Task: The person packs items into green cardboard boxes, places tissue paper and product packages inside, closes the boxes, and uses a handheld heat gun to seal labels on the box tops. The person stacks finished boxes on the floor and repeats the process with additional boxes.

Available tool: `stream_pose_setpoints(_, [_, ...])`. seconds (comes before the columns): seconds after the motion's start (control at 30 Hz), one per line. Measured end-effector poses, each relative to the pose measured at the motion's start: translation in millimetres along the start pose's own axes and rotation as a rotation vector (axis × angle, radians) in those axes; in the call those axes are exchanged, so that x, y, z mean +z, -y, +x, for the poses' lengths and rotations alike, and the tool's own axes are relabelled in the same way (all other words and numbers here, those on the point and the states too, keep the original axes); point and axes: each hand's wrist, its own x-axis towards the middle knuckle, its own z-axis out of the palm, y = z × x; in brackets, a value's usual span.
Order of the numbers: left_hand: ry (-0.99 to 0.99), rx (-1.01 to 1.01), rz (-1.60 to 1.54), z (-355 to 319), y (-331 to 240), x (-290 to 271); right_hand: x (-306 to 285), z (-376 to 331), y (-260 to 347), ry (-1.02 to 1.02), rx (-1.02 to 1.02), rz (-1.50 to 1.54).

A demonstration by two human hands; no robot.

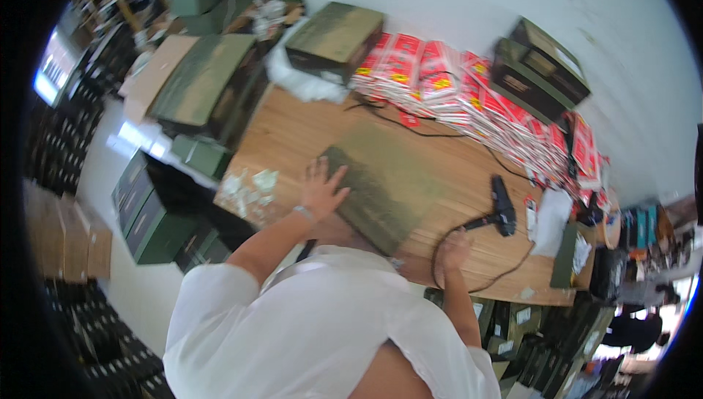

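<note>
A flat green box (384, 186), slightly blurred, lies at an angle on the wooden table before me. My left hand (323, 192) is open, fingers spread, at the left edge of this box; a band circles the wrist. To the right of the box, my right hand (455, 249) is close to the handle end of a black hair dryer (502, 207). Blur hides its fingers, so whether they grip the handle or cord is unclear. The dryer rests on the table, its black cord looping around that hand.
Red and white printed packs (439, 80) are piled along the wall, with dark green boxes (538, 69) on top. Another green box (335, 36) stands at the back left. Pale scraps (253, 192) lie near the table's left edge. An open carton (573, 256) sits at the right.
</note>
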Motion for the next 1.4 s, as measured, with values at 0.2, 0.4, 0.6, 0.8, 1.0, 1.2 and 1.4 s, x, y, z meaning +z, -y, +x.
stream_pose_setpoints(0.2, [-0.011,-0.155,0.119,-11.8,-3.1,13.6,-4.0,70.3,11.5,0.145,0.141,-0.201])
stream_pose_setpoints(0.4, [0.056,-0.451,0.192,-33.2,-19.8,1.0,-11.2,125.5,-63.5,0.242,-0.025,-0.691])
stream_pose_setpoints(0.6, [0.115,-0.621,0.169,-28.1,-21.3,-10.7,-55.4,157.8,-88.3,0.140,0.148,-0.601])
stream_pose_setpoints(0.8, [-0.036,-0.993,-0.264,-9.3,137.2,23.0,-4.1,65.3,40.7,0.522,-0.158,-0.031])
stream_pose_setpoints(1.0, [0.512,-1.168,-1.637,14.6,177.4,58.1,30.4,-24.6,156.8,0.638,0.147,0.643])
stream_pose_setpoints(1.2, [0.540,-0.819,-1.447,-0.1,208.7,86.4,26.3,-40.5,171.1,0.766,0.632,1.309])
stream_pose_setpoints(1.4, [0.634,-0.891,-1.874,-1.0,232.7,11.3,-63.8,-79.4,274.1,0.699,0.708,1.627])
